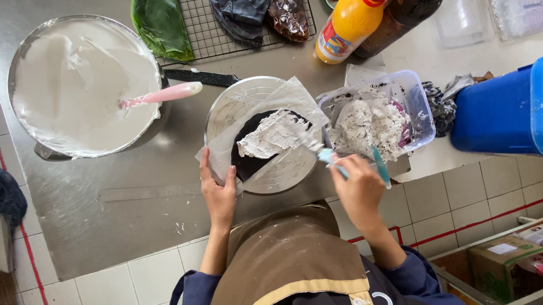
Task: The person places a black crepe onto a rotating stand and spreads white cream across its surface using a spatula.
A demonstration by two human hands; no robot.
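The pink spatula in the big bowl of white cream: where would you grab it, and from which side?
Grip the pink spatula by the bare handle end that pokes out over the bowl's right rim, coming from the right. Its blade end lies sunk in the white cream, so only that outer part looks clean and free for fingers to close around.

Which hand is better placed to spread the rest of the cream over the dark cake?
Probably the right hand: it already grips the spatula, whose blade lies on the cream atop the cake. The left hand rests at the turntable edge.
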